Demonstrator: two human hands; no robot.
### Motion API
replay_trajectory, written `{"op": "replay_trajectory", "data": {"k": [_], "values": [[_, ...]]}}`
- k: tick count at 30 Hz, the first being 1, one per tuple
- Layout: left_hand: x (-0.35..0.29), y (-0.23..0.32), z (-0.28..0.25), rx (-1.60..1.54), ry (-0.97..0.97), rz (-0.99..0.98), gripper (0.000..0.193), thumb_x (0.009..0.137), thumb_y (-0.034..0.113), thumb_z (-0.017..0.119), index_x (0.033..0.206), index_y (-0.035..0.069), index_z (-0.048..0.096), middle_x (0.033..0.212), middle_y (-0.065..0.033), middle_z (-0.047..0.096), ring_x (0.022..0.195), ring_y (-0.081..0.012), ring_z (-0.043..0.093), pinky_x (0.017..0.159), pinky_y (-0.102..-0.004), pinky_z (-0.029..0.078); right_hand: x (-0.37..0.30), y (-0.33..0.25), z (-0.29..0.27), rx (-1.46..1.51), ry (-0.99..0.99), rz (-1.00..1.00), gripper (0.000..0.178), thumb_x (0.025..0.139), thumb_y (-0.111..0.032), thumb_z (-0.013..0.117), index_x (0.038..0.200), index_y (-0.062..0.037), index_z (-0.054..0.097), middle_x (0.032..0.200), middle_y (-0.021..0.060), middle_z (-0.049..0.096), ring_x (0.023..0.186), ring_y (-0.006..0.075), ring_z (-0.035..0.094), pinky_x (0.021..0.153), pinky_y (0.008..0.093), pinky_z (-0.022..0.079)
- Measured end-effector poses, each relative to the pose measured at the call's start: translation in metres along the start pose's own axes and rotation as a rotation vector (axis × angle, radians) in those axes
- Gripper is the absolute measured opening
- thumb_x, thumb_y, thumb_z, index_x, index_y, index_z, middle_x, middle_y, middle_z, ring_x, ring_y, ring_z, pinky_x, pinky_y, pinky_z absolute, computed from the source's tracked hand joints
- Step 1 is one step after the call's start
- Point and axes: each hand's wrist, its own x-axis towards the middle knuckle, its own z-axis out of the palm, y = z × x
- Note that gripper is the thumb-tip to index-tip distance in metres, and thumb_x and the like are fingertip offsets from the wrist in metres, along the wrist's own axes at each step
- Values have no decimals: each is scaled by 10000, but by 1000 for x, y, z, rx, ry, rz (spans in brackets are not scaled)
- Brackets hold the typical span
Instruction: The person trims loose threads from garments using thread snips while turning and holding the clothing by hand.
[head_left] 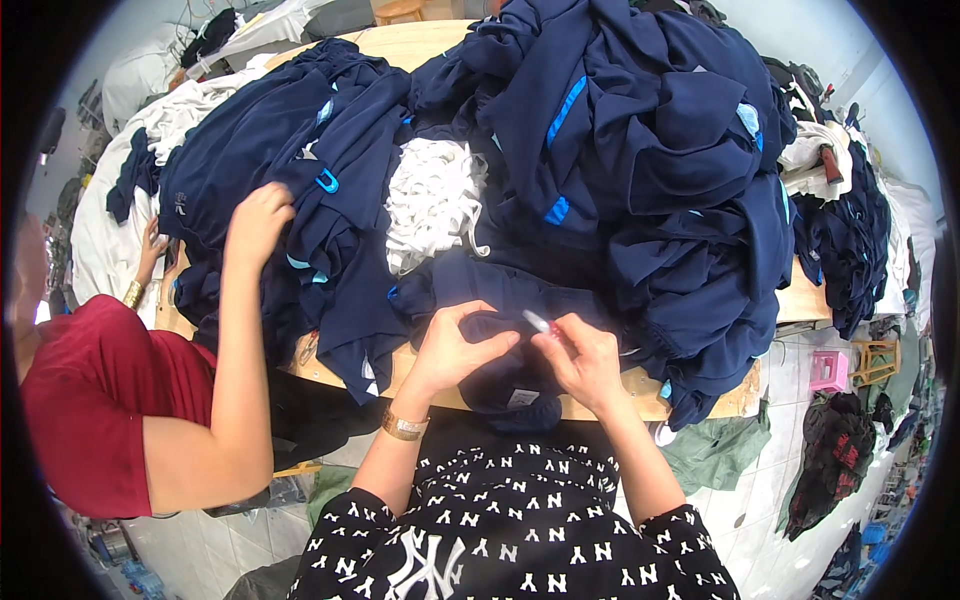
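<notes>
At the near edge of the table lies a navy garment (500,385) with a small white label. My left hand (450,350) is closed on its cloth, thumb and fingers pinching a fold. Just to the right, my right hand (583,362) grips a small tool (540,322), pale at the tip with a pinkish part by the fingers; its exact kind is too small to make out. The tip points up and left, close to the cloth. Beyond my hands sits a heap of white cord or strips (435,205).
A tall pile of navy garments (650,150) rises at the right, another navy pile (290,130) at the left. A co-worker in a red sleeve (170,400) reaches over the left pile. A pink stool (829,370) and dark cloth (830,460) are on the floor at right.
</notes>
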Motion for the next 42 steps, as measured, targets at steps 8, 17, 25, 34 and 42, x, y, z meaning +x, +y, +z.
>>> {"op": "replay_trajectory", "data": {"k": [8, 17, 25, 34, 42], "values": [[0, 9, 4, 53, -133, 159, 607, 655, 229, 842, 1127, 36, 514, 1078, -83, 582, 1016, -147, 543, 871, -300, 446, 22, 10, 9, 388, -131, 77, 389, 794, -257, 733, 887, -24, 435, 769, 98, 434, 689, 192, 428, 637, 309, 393], [-26, -14, 4, 399, 254, 26, 302, 815, 267, 711, 882, -2, 592, 801, -118, 600, 672, -206, 597, 638, -311, 487, 25, 24, -12, 630, 118, 213, 373, 799, -60, 725, 816, -73, 353, 782, -10, 403, 713, 54, 388, 656, 176, 356], [-33, -59, 1, -783, -21, -131, 154, 927, 83, 566, 1079, 65, 554, 1009, -26, 639, 927, -115, 624, 789, -242, 496, 29, 22, -22, 622, 207, 181, 364, 811, -44, 698, 800, -84, 335, 777, 8, 421, 718, 63, 406, 655, 184, 361], [11, -33, -27, -337, 314, -83, 241, 943, 261, 578, 1059, 53, 537, 871, 26, 552, 741, -34, 498, 669, -191, 428, -7, 52, -10, 208, 225, 154, 379, 786, -93, 744, 802, -41, 369, 639, 32, 391, 580, 117, 377, 525, 267, 362], [-13, -18, -8, 490, 274, 136, 390, 699, 252, 797, 1005, 68, 638, 942, -70, 595, 890, -222, 592, 766, -317, 483, -42, 70, -4, -45, 178, 243, 336, 771, -117, 731, 871, -27, 424, 677, 107, 461, 561, 234, 465, 549, 325, 416]]}}
